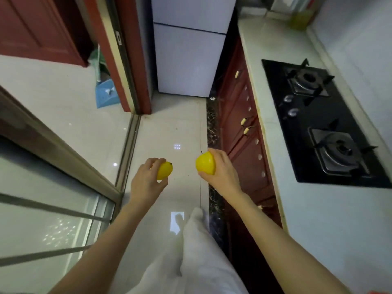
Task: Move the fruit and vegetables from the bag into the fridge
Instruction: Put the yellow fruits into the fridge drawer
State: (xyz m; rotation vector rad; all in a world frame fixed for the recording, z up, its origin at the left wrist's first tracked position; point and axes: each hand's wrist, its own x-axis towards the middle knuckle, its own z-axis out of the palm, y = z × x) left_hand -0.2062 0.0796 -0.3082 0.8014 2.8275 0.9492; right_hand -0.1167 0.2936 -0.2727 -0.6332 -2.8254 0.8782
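My left hand (146, 179) grips a yellow lemon (165, 170) out in front of me over the pale floor tiles. My right hand (220, 168) holds a second yellow fruit (205, 163) with a small dark stem, level with the first. The white fridge (188, 60) stands at the far end of the narrow kitchen, both of its doors closed. It is well beyond both hands. No bag shows in this view.
A white counter (318, 209) with a black two-burner gas hob (324, 124) runs along the right, red cabinets (241, 124) below it. A glass sliding door (53, 187) and red door frame (135, 60) bound the left. A blue dustpan (106, 94) sits behind the frame.
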